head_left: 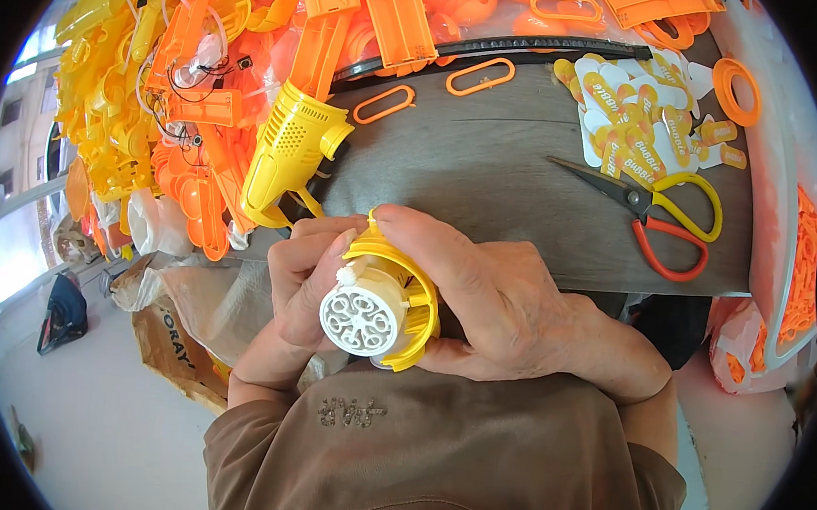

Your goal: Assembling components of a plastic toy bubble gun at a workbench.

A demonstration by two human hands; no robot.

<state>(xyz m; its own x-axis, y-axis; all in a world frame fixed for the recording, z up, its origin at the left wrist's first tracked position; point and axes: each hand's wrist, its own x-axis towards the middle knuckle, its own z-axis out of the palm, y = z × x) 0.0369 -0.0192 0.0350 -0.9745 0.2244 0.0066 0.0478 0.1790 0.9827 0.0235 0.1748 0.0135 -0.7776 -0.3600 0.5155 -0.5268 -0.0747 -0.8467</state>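
Close to my chest, both hands hold a yellow plastic housing half (419,325) with a white round bubble nozzle (361,320) set in it. The nozzle's face, with its ring of small openings, is turned up toward me. My right hand (485,291) wraps the housing from the right, thumb on its upper rim. My left hand (304,273) grips the other side, its thumb beside a small white fluffy piece (348,275) above the nozzle. Just beyond my left hand lies a yellow bubble gun shell (292,152). The fingers under the housing are hidden.
Scissors (647,207) with yellow and red handles lie open at the right. Behind them sits a pile of stickers (637,119). Orange rings (481,77) lie at the back. Heaped yellow parts (112,101) and orange parts (199,105) with wires fill the left.
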